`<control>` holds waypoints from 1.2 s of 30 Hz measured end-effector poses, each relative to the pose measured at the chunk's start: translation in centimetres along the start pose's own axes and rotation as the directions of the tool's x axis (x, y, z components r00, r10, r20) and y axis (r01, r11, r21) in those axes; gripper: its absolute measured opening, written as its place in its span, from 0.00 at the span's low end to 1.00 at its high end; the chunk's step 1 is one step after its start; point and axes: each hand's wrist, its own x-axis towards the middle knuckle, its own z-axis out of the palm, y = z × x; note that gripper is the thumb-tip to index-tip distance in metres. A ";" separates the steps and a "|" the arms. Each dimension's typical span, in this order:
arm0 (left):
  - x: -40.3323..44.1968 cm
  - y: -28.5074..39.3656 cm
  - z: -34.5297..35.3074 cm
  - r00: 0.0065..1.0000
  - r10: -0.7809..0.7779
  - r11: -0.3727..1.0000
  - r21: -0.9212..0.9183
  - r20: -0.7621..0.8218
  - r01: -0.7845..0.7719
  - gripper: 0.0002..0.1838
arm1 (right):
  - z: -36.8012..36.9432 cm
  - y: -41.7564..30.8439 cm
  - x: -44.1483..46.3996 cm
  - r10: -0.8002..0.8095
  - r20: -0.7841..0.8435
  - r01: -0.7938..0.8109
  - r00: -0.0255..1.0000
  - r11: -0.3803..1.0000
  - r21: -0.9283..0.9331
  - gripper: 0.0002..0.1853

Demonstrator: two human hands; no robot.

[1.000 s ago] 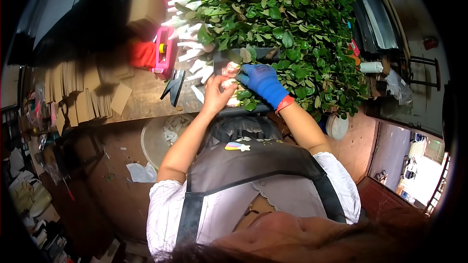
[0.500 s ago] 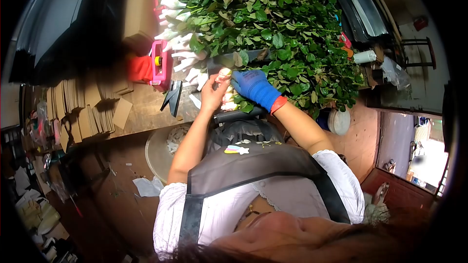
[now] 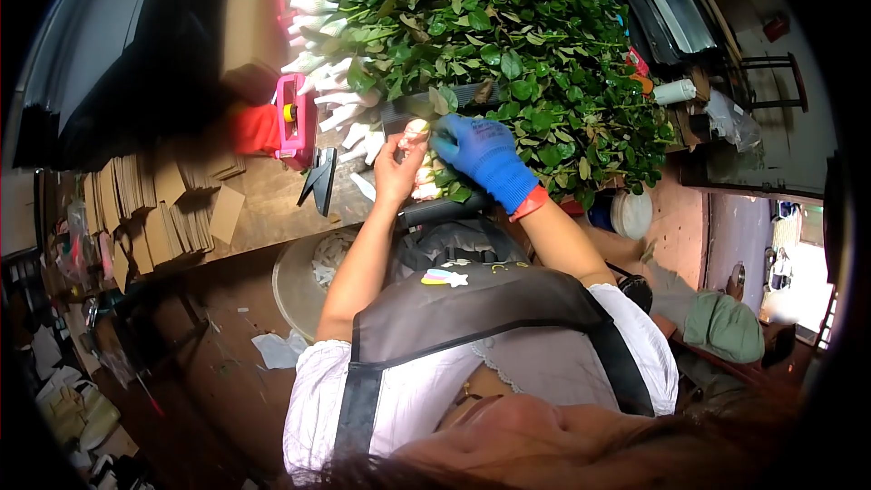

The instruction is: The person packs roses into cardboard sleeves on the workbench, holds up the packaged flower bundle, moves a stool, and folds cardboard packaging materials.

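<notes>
The bare left hand (image 3: pixel 396 172) has its thumb and fingers closed on a pale pink bloom (image 3: pixel 415 131), which sits at the fingertips just above a ribbed black board (image 3: pixel 397 114). The right hand (image 3: pixel 481 150), in a blue glove with a red-orange band at the wrist, is just beside that bloom, its fingers bent toward it; blur there makes it hard to say, and I cannot tell whether they grip anything. More pinkish blooms (image 3: pixel 425 183) lie on the board below the hands, near the left hand's fingers.

Beyond the hands spreads a thick bed of leafy stems (image 3: pixel 517 45), their heads in white mesh sleeves (image 3: pixel 318 27) all pointing left. On the wooden table (image 3: pixel 272 222), left of the hands, stand a pink tape dispenser (image 3: pixel 292 127) (a yellow core shows inside it) and, near it, a black clip-like tool (image 3: pixel 318 183). Cardboard pieces (image 3: pixel 181 231) are farther left, and a pale tub (image 3: pixel 292 286) holding white scraps stands below the table's edge.
</notes>
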 end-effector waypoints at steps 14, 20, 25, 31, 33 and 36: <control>-0.3 -0.7 -0.2 0.997 0.064 0.992 0.116 -0.042 -0.058 0.10 | 1.4 -3.4 5.0 0.041 0.219 0.040 0.975 0.933 -0.357 0.11; -0.2 -0.6 -0.2 0.998 0.056 0.994 0.097 -0.034 -0.052 0.11 | 2.1 -2.8 4.7 -0.059 0.134 0.114 0.989 0.884 -0.453 0.11; -0.3 -1.4 -0.1 0.998 0.058 0.998 0.020 -0.032 -0.057 0.08 | 4.3 -0.8 2.3 -0.332 -0.158 0.241 0.930 0.875 -0.421 0.12; 0.0 -1.7 -0.1 0.999 0.030 0.997 0.068 -0.030 -0.028 0.10 | 5.5 0.1 3.6 -0.277 -0.007 0.257 0.961 0.898 -0.358 0.15; -0.1 -1.7 -0.4 1.000 0.000 0.996 0.091 -0.022 0.002 0.11 | 4.6 -0.4 2.8 -0.331 -0.084 0.285 0.940 0.895 -0.344 0.11; 0.0 -1.3 -0.2 0.997 0.059 0.989 0.138 -0.056 -0.051 0.12 | 3.5 -1.2 2.6 -0.407 -0.134 0.343 0.904 0.875 -0.342 0.11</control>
